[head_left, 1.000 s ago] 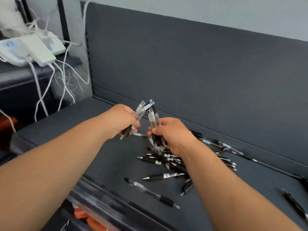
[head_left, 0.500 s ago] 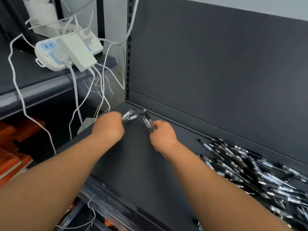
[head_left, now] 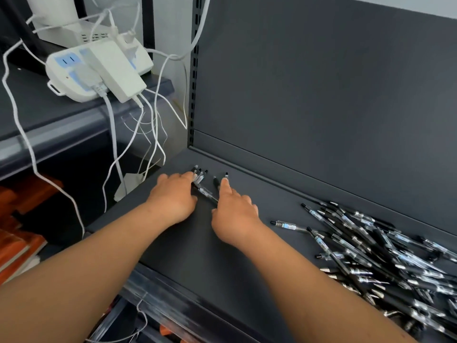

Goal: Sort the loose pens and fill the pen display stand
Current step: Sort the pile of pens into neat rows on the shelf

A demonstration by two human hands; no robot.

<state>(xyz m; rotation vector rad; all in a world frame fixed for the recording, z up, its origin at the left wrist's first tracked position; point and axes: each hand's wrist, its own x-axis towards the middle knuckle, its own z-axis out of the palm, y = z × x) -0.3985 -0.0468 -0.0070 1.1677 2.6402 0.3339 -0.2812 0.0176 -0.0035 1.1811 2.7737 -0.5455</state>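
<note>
Both my hands lie palm down at the back left corner of a dark grey shelf [head_left: 197, 243]. My left hand [head_left: 173, 198] rests its fingertips on a small bunch of black and clear pens [head_left: 199, 176] lying flat on the shelf. My right hand [head_left: 235, 214] stretches its index finger onto two more pens [head_left: 217, 182] just to the right. Another pen [head_left: 206, 193] lies slanted between the hands. A large pile of loose black and clear pens [head_left: 371, 258] covers the right of the shelf. No pen display stand is in view.
The shelf's back panel [head_left: 321, 107] rises right behind the hands. A white power strip with plugs [head_left: 96, 70] sits on a higher shelf to the left, its white cables [head_left: 153, 134] hanging beside the shelf corner. Orange objects [head_left: 17, 246] lie lower left.
Both hands carried their bunches of pens left to the shelf corner and lowered them. The pens that stood in my fists now lie flat on the shelf under my fingertips.
</note>
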